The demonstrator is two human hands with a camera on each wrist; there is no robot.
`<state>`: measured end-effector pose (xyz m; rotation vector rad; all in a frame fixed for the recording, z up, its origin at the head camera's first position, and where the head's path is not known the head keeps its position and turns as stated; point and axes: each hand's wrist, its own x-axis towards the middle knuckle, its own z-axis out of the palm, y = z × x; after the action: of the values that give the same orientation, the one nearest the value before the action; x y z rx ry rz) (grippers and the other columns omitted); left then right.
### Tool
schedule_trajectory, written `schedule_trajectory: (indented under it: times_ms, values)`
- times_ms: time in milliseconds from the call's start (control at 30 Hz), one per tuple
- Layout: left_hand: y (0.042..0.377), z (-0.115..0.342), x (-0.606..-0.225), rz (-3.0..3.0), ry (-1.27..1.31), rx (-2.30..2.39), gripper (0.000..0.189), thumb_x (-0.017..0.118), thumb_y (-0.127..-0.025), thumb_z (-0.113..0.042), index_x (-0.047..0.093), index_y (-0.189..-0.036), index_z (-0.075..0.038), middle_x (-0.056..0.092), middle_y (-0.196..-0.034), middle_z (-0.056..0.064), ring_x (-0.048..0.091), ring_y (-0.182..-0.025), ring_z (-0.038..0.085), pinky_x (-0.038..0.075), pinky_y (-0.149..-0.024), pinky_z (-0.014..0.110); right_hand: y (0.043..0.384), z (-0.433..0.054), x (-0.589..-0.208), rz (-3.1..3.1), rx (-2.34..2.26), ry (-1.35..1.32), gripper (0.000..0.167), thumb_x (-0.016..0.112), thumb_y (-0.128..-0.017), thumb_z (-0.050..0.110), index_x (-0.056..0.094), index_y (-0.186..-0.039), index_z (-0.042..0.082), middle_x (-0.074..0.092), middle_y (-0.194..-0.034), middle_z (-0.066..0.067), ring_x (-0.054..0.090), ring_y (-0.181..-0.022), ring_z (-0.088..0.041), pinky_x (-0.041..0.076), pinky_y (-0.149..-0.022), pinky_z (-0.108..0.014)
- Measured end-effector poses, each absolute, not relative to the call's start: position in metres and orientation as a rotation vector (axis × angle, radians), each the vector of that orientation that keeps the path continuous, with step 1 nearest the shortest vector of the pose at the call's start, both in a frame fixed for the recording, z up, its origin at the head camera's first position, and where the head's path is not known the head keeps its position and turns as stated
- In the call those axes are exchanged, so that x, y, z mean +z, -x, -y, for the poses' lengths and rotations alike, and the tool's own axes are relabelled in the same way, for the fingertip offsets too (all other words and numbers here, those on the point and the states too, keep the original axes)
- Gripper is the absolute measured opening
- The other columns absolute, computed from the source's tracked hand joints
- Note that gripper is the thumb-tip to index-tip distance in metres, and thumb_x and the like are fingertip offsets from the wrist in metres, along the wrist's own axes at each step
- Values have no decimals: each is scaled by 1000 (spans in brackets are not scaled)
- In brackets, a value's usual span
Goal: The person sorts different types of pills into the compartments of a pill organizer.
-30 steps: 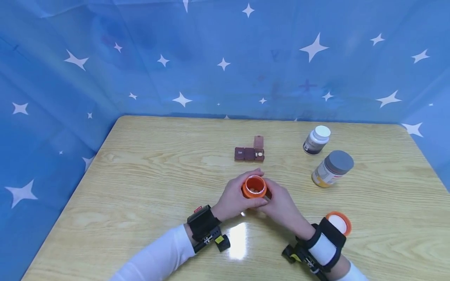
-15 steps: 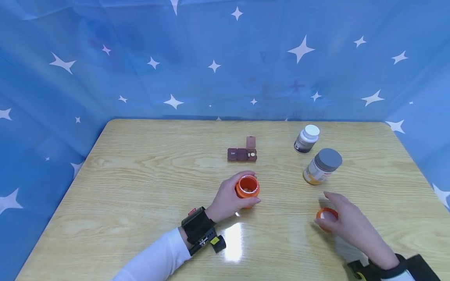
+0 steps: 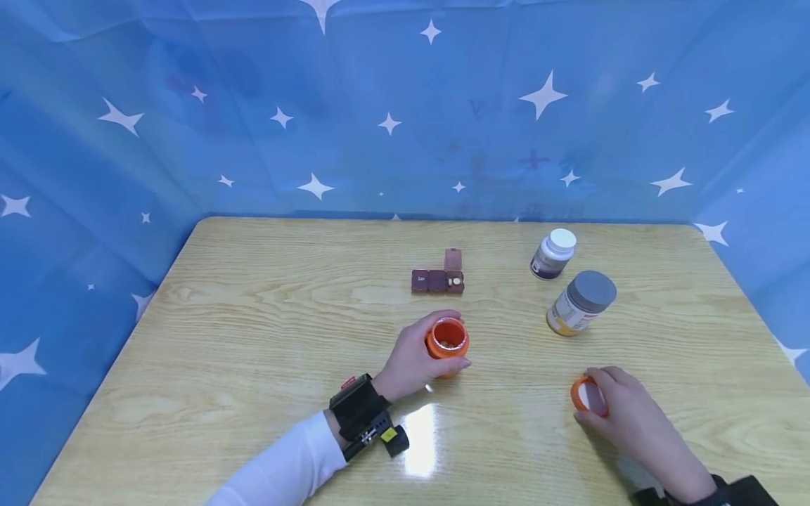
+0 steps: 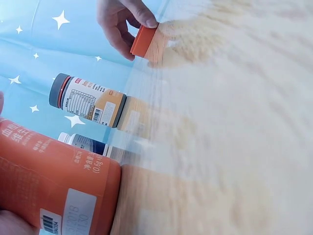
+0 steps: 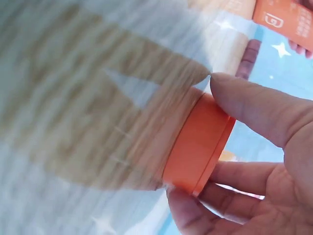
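In the head view my left hand (image 3: 414,358) grips an open orange pill bottle (image 3: 448,348) from its left side, thumb in front and fingers behind. A few pale tablets show inside its mouth. Off to the right, my right hand (image 3: 633,414) pinches an orange screw cap (image 3: 581,396) by its edges, the white inner side partly showing. In the right wrist view the cap (image 5: 200,142) sits between thumb and fingers, low at the tabletop. A small dark red pill organizer (image 3: 436,280) lies beyond the bottle, one lid flipped up, with pale tablets in that compartment.
A white-capped bottle (image 3: 553,254) and a larger grey-lidded jar (image 3: 581,303) stand at the right, behind my right hand. The wooden table (image 3: 285,316) ends at a blue star-patterned cloth (image 3: 354,105) at the back.
My right hand has let go of the bottle, moved right to the cap on the table and taken hold of it. The left hand keeps its grip on the bottle.
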<state>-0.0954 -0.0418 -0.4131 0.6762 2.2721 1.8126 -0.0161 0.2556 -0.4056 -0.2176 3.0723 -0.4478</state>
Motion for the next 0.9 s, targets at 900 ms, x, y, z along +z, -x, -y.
schedule_trajectory:
  times_ms: [900]
  values:
    - [94,39,-416,-2304,-668,1845,54,75,-74,-10,51,-122,-3,62,-113,9,59,-101,19,49,-89,27,74,-129,-312,-2948,-582,640,60,78,-68,4,53,-122,-2,58,-116,-17,60,-95,-26,54,-81,-41]
